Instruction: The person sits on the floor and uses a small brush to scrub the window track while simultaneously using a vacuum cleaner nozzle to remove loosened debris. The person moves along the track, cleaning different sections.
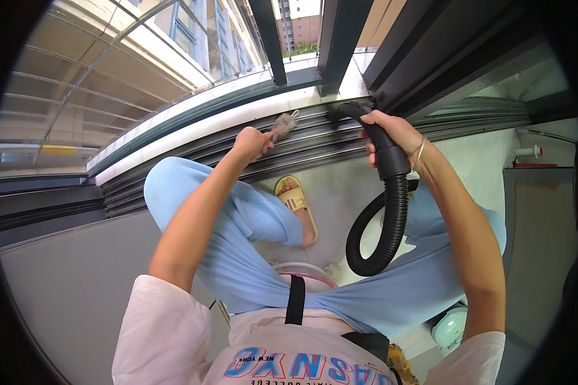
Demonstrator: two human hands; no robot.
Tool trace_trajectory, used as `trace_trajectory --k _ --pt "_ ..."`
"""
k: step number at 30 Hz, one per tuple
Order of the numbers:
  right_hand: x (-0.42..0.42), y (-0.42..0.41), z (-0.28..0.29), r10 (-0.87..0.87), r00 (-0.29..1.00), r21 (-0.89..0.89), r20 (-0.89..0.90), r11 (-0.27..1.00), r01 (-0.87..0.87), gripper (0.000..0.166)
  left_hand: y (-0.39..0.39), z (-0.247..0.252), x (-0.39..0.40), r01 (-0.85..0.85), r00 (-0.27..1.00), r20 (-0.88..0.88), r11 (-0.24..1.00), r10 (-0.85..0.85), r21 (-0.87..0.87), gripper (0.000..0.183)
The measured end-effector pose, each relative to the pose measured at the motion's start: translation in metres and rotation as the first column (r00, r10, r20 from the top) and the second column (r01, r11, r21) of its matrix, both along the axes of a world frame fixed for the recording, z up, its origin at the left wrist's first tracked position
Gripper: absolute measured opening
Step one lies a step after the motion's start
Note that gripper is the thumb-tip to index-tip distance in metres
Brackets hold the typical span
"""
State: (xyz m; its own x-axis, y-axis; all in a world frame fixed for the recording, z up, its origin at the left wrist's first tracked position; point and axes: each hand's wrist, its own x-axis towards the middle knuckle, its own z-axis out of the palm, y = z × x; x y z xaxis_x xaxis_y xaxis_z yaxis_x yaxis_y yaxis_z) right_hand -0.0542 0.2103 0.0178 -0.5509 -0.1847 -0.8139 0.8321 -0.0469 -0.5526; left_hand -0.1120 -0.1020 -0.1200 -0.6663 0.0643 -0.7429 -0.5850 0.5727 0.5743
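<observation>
My left hand [254, 145] grips the handle of a small brush whose frayed greyish bristle head [284, 126] lies over the sliding-door track [303, 144]. A pale wire loop shows at the brush's tip. My right hand [399, 131] is wrapped around the black curved handle tube [378, 137] of a vacuum hose. The tube's dark end [349, 110] is down at the track's grooves, to the right of the brush; its mouth is blurred. From the handle, the black corrugated hose [396, 216] loops down between my knees.
Dark door panels [443, 53] rise at the right end of the track. A white sill [183, 137] and metal window bars [91, 72] lie beyond it. My sandalled foot [294, 197] is on the floor. A pink-rimmed object [313, 279] is beneath me, and a mint-green one [450, 327] sits lower right.
</observation>
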Motion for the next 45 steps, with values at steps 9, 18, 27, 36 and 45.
trace_trajectory --k 9,18,27,36,45 --pt "-0.024 -0.019 0.01 0.115 0.993 0.09 0.029 0.989 -0.117 0.036 0.012 -0.001 0.001 0.017 0.999 -0.044 1.0 -0.017 0.0 0.037" --pt "-0.021 -0.032 0.015 0.186 0.981 0.122 -0.048 0.976 -0.179 0.038 0.019 -0.003 -0.002 0.038 0.998 -0.039 0.999 -0.039 -0.029 0.039" --pt "-0.018 -0.021 0.01 0.174 0.979 0.067 -0.107 0.984 -0.168 0.04 0.025 -0.007 -0.004 0.043 0.998 -0.049 0.999 -0.044 -0.012 0.039" --pt "-0.017 -0.007 0.019 0.134 0.989 0.101 -0.068 0.987 -0.127 0.04 0.039 -0.01 -0.017 0.152 0.987 -0.048 0.988 -0.154 -0.03 0.037" --pt "-0.017 0.016 0.044 -0.03 0.992 0.195 -0.12 0.979 0.053 0.043 0.087 0.031 -0.003 -0.076 0.995 0.098 0.85 0.029 0.521 0.034"
